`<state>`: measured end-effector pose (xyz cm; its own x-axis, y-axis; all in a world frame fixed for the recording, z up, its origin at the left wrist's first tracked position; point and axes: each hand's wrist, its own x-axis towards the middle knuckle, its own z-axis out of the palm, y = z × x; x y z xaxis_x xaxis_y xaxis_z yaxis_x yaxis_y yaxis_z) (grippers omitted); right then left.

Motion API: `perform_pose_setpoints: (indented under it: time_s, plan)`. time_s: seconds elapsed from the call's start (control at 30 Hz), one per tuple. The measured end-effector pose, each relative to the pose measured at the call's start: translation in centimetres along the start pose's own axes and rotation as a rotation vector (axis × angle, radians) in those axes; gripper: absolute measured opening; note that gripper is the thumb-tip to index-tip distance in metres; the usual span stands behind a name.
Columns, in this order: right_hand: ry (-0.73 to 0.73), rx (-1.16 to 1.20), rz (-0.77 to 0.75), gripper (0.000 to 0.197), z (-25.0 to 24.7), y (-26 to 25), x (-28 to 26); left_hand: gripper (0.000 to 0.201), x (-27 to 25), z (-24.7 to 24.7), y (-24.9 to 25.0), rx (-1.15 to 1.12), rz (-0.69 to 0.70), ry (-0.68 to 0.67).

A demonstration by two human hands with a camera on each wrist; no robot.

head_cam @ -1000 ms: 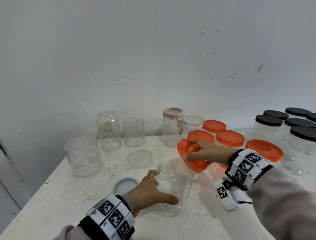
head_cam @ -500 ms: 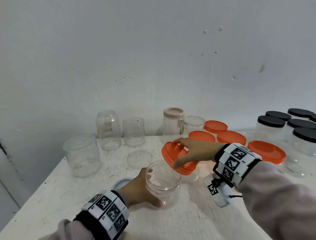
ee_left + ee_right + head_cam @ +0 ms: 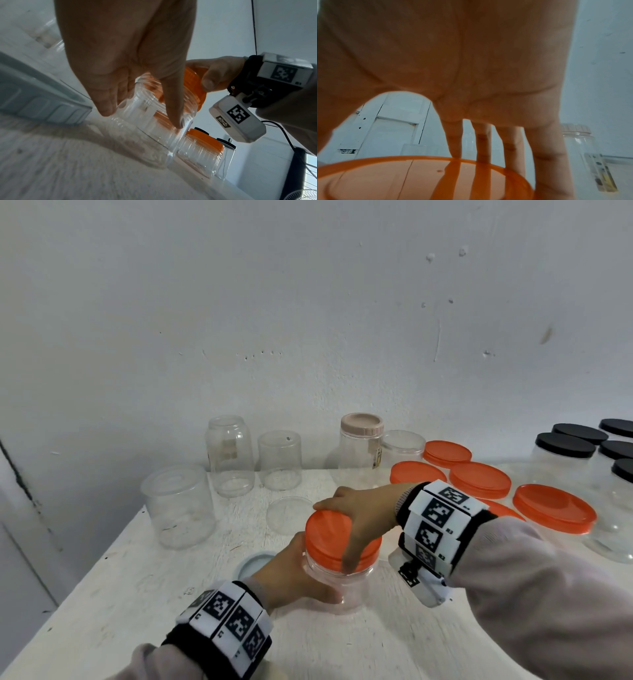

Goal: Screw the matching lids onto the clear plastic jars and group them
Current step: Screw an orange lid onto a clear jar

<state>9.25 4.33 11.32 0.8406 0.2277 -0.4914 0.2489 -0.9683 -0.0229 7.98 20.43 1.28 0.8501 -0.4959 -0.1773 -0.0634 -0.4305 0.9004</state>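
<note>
A clear ribbed jar (image 3: 346, 587) (image 3: 154, 129) stands on the white table (image 3: 137, 594) in front of me. My left hand (image 3: 294, 573) (image 3: 142, 119) grips its side from the left, thumb and fingers curled round the wall. An orange lid (image 3: 329, 532) (image 3: 193, 86) (image 3: 402, 178) sits on the jar's mouth. My right hand (image 3: 356, 518) (image 3: 488, 155) holds that lid from above, fingers over the far rim and thumb down the near edge.
Several orange-lidded jars (image 3: 555, 508) and black-lidded jars (image 3: 565, 446) stand at the right. Open clear jars (image 3: 178, 505) line the back left, beside a pink-lidded jar (image 3: 361, 440). A clear lid (image 3: 289, 513) and a pale blue lid (image 3: 255, 563) lie loose near my left hand.
My right hand carried the orange lid from the right, tilted, and set it flat on the jar. My left hand pulled the jar upright and nearer.
</note>
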Motion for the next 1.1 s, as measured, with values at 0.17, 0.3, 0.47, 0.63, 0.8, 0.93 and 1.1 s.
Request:
perform_pose_setpoints:
  time_s: [0.17,0.3,0.47,0.63,0.8,0.93,1.1]
  plan:
    - [-0.013,-0.028,0.009,0.106,0.0,-0.3,0.2,0.088,0.3,0.0,-0.1,-0.016,0.047,-0.019]
    - [-0.025,-0.032,0.011,0.105,0.3,-0.6,0.3,0.102,0.4,0.0,-0.4,0.019,0.002,0.016]
    - [-0.039,-0.041,0.024,0.106,0.5,-0.8,0.3,0.104,0.7,-0.2,-0.9,0.042,-0.029,0.022]
    - [-0.029,-0.016,0.058,0.109,0.7,-0.9,0.2,0.103,0.9,-0.2,-1.2,0.021,-0.028,0.022]
    - [0.015,0.011,0.126,0.112,1.3,-1.4,0.0,0.101,1.0,-0.2,-1.4,0.014,-0.027,0.019]
    - [-0.007,-0.011,0.129,0.116,1.1,-1.4,-0.1,0.103,1.2,-0.3,-1.5,0.017,-0.032,0.023]
    - [-0.024,0.007,0.054,0.101,0.4,-1.4,-0.2,0.105,1.1,-0.2,-1.4,0.056,-0.028,0.035]
